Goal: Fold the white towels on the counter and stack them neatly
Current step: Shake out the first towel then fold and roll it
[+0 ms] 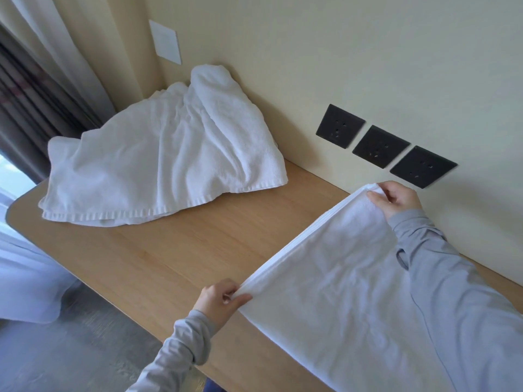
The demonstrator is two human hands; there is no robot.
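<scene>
Head view: left hand (219, 299) and right hand (396, 199) pinch towel (339, 278) edge corners near sockets (382, 145); layers may slip, skewing fold.

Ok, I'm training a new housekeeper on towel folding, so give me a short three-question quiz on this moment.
1. True or false: the left hand and the right hand each pinch a corner of the flat towel.
2. How many black wall sockets are above the counter?
3. The crumpled towel is: A) neatly folded B) unfolded in a heap C) hanging off a rail.

Key: 1 true; 2 three; 3 B.
</scene>
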